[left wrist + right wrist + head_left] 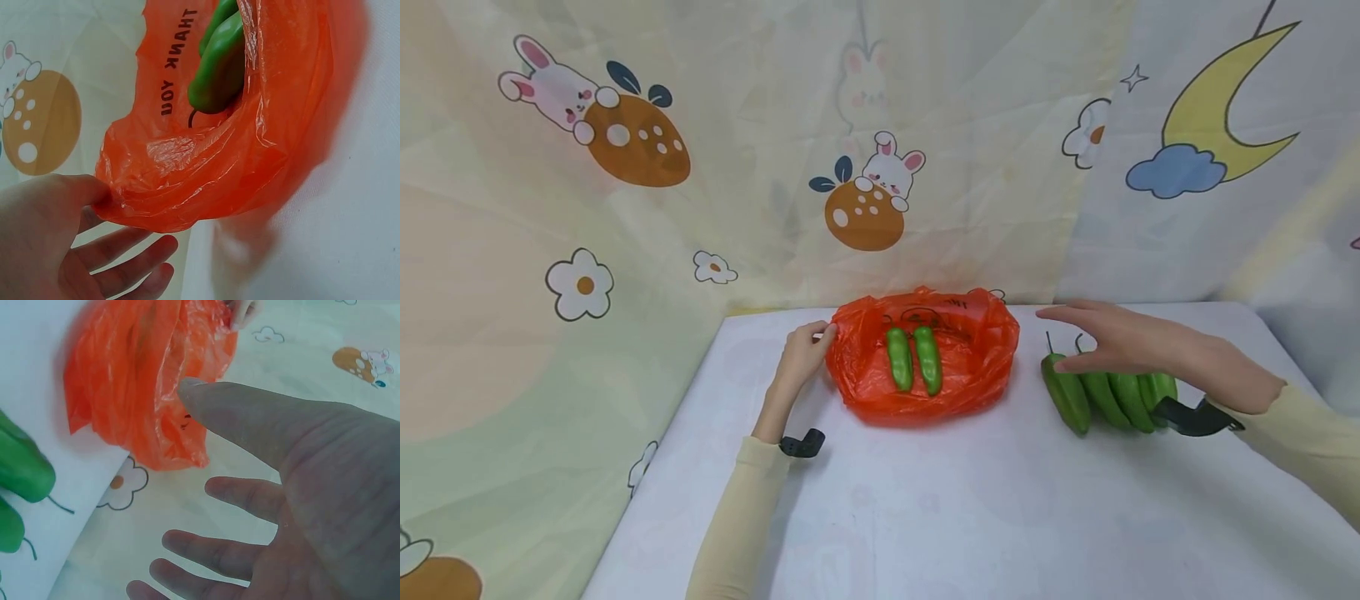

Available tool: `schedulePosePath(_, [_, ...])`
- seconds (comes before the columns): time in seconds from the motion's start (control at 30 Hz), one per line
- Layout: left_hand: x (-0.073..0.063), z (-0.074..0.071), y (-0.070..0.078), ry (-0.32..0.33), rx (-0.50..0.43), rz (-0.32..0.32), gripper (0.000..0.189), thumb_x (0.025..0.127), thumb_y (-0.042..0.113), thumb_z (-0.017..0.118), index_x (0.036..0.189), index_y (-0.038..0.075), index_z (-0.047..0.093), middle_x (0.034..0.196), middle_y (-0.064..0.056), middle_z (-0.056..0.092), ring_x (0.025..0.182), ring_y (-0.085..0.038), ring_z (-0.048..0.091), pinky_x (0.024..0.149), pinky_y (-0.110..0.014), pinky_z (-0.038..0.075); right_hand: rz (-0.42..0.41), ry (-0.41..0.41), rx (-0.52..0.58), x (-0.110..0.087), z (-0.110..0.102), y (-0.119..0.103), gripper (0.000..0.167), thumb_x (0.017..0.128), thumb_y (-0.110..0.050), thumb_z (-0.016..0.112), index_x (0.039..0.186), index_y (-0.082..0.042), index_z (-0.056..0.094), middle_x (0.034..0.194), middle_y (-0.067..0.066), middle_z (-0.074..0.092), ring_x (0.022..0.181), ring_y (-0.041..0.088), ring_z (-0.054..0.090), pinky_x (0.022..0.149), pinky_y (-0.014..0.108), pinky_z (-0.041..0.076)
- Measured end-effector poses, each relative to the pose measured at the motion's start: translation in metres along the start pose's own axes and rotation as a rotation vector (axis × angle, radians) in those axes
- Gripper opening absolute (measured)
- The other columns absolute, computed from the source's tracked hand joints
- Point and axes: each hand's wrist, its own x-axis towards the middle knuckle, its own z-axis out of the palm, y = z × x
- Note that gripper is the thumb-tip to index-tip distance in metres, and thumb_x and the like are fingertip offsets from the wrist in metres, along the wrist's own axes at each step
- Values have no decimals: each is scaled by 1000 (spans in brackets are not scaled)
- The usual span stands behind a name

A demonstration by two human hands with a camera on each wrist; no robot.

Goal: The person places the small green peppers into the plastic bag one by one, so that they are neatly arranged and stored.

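Observation:
A red plastic bag sits on the white table with its mouth spread wide. Two green peppers lie side by side inside it. My left hand pinches the bag's left rim between thumb and forefinger; in the left wrist view the other fingers of that hand hang loose below the plastic. Over at the right, my right hand hovers with fingers spread and nothing held. Beneath it several more green peppers lie in a row, partly covered by the hand and wrist in the head view.
Behind the table hangs a printed cloth with rabbits, flowers and a moon; the bag stands close to it at the back edge. Black wrist straps with cameras sit on both forearms. The white tabletop extends toward the front.

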Motion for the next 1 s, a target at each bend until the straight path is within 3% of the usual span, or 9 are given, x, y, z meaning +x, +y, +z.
schedulePosePath(0.5, [-2, 0, 3, 1, 15, -20, 34, 104, 38, 51, 111, 12, 72, 114, -9, 72, 103, -27, 68, 89, -44, 59, 87, -39, -47, -19, 2, 43, 85, 84, -49, 76, 149, -5, 43, 142, 32, 50, 125, 51, 49, 88, 67, 51])
schedulePosePath(1.0, [-2, 1, 3, -8, 2, -22, 34, 104, 37, 51, 113, 12, 72, 116, -10, 72, 105, -28, 68, 88, -44, 59, 163, -133, -105, -29, 8, 88, 79, 82, -44, 79, 140, 2, 50, 133, 39, 53, 117, 56, 53, 85, 66, 51])
